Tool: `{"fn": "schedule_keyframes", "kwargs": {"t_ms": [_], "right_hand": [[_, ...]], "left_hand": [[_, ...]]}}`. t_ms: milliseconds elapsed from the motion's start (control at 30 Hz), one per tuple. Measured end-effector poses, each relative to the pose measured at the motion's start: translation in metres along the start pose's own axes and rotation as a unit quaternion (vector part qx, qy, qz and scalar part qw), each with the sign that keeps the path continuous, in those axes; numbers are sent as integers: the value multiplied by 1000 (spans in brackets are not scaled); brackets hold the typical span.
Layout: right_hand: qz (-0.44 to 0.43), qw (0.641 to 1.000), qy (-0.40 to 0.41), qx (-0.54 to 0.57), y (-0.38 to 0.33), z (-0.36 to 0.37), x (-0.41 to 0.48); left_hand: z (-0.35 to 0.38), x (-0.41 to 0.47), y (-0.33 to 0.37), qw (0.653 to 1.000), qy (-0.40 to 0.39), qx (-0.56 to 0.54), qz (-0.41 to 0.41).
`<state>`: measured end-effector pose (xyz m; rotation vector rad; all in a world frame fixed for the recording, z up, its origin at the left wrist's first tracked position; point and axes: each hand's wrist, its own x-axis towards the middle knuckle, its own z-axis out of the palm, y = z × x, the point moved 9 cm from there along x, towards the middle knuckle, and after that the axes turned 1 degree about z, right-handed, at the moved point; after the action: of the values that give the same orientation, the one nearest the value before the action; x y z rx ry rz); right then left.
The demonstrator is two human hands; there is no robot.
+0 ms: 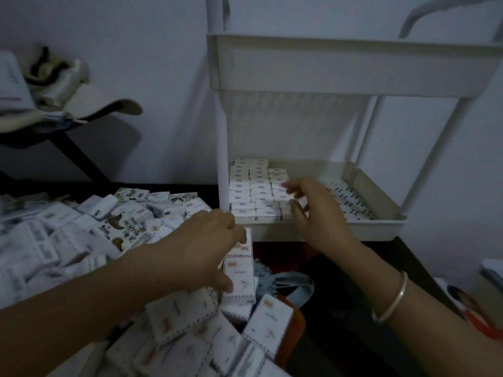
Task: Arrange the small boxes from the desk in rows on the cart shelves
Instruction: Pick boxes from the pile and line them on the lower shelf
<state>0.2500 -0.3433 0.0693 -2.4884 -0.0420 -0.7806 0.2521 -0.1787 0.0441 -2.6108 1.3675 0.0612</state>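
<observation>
Shelf boxes at right fingers, stack gripped by left fingers

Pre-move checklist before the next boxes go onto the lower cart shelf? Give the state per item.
1. Left hand grip on the held boxes: ok, thumb under, fingers over.
2. Free room on the lower shelf: ok, its right part is bare.
3. Shelf rows straight: ok for the two on the left; the third is shorter.
4. Right hand out of the way: not ok, its fingers lie on the third row.
5. Right hand holding a box: cannot tell.
6. Desk pile supply: ok, many boxes there.
</observation>
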Motion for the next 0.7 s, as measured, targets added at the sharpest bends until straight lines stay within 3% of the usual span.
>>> {"fn": "schedule_keyframes", "kwargs": {"t_ms": [200, 367, 533, 700], "right_hand": [[14, 983, -183, -12, -19, 22, -69], [42, 941, -327, -80, -16, 40, -111], [5, 945, -313, -96, -22, 40, -128], [74, 952, -298, 13, -14, 30, -132]], "left_hand": [[1, 2, 17, 999, 33, -2, 38], [1, 6, 31, 997, 61, 2, 47], [-3, 8, 37, 995, 84, -33, 38], [-4, 10, 44, 988, 97, -117, 22]]}}
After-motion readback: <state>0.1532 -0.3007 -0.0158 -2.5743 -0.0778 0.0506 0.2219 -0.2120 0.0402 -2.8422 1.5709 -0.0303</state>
